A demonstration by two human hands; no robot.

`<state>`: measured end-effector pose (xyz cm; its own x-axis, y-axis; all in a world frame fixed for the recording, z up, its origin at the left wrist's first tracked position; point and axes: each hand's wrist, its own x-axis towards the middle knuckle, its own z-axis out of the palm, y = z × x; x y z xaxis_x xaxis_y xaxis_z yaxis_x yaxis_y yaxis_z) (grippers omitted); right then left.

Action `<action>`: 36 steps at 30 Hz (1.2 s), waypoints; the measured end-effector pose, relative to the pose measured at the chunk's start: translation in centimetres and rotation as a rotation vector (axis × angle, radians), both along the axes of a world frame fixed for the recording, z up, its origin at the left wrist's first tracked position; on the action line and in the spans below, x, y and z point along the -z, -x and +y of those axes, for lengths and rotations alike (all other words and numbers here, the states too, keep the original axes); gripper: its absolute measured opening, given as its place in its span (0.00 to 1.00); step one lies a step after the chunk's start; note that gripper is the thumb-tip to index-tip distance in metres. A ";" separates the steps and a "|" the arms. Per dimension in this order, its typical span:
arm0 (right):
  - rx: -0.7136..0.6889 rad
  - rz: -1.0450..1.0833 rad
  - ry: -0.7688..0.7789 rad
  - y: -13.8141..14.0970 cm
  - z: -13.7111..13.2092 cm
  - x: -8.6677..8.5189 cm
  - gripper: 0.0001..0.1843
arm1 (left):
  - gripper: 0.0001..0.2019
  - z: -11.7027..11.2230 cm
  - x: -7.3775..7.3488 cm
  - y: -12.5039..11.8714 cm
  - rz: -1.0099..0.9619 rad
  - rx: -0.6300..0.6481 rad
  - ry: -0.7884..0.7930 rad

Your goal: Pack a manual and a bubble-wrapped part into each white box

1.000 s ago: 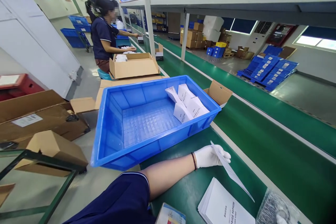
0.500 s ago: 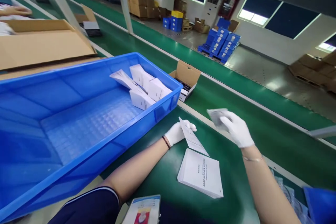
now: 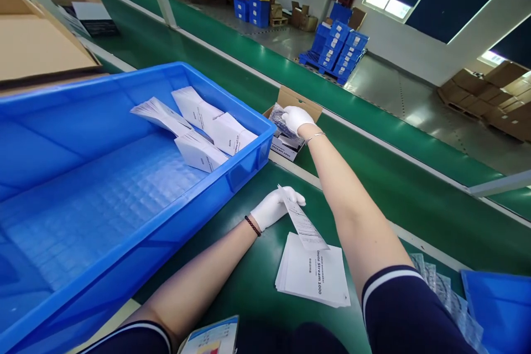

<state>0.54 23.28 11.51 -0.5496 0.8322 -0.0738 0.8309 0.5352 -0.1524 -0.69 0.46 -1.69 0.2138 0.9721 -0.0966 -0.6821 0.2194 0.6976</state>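
My left hand (image 3: pixel 277 208), in a white glove, is closed on a printed booklet (image 3: pixel 306 225) that stands tilted on edge. Below it lies a stack of white booklets (image 3: pixel 312 279) with "Minute Stream 1000" on the top cover. My right hand (image 3: pixel 297 120), also gloved, has its fingers closed on a clear plastic bag (image 3: pixel 279 117); the bag's contents are hard to make out. That hand and the bag are at the mouth of an open carton (image 3: pixel 286 149) with a raised brown flap. Dark and white items show inside the carton, partly covered by the hand.
A large blue bin (image 3: pixel 136 227) at left holds several booklet stacks (image 3: pixel 201 149). The carton sits on a green conveyor (image 3: pixel 373 177) beyond a pale rail. Clear plastic bags (image 3: pixel 446 293) and a blue tray (image 3: pixel 498 310) are at lower right. A brown cardboard box (image 3: pixel 37 38) stands at upper left.
My right hand has swung left and away from me, carrying the plastic bag to the open carton. My left hand still grips the booklet above the stack. The view has shifted slightly.
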 end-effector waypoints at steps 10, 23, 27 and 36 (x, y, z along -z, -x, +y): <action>0.185 -0.101 -0.050 -1.6 -0.3 5.0 0.25 | 0.12 0.5 -0.1 -0.4 -0.023 -0.108 0.039; -0.550 -0.135 -0.282 -14.0 -17.5 0.0 0.24 | 0.18 1.4 -0.3 0.0 0.152 -0.473 0.150; -0.421 -0.100 -0.336 -13.8 -16.2 1.7 0.24 | 0.17 1.1 -0.9 0.3 0.003 -0.390 0.180; -0.002 -0.195 -0.210 -13.1 -7.7 3.5 0.31 | 0.14 1.1 -1.1 0.5 -0.110 -0.343 0.265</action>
<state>13.68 15.61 7.97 -0.5439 0.8392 -0.0040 0.8324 0.5401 0.1244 -1.14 1.59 -0.63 -0.0935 0.9333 -0.3467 -0.8133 0.1293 0.5672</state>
